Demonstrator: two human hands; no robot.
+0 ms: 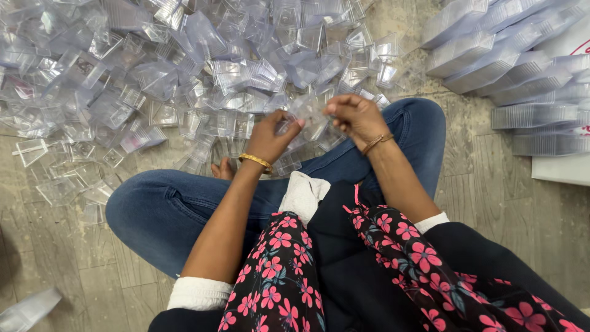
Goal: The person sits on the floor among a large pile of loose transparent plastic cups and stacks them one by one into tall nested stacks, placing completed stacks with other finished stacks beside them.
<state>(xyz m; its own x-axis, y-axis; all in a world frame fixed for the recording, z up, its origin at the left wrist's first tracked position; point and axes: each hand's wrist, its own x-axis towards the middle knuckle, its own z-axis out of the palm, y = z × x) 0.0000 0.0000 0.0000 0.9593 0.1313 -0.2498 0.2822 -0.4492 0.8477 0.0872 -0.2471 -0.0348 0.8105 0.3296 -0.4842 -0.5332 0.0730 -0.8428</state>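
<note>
I sit cross-legged on the floor in blue jeans. My left hand (pixel 270 136) and my right hand (pixel 355 117) are raised together over my knees. Between them they pinch a small clear plastic box piece (pixel 309 114), each hand gripping one side. A gold bangle circles each wrist. Just beyond my hands spreads a big loose pile of clear plastic box pieces (pixel 184 67), covering the floor at the upper left and centre.
Neat stacked rows of clear plastic boxes (pixel 510 55) lie at the upper right on a white sheet (pixel 562 166). One loose clear piece (pixel 27 310) lies at the bottom left on the stone tile floor (pixel 74 270). A white cloth (pixel 304 193) rests on my lap.
</note>
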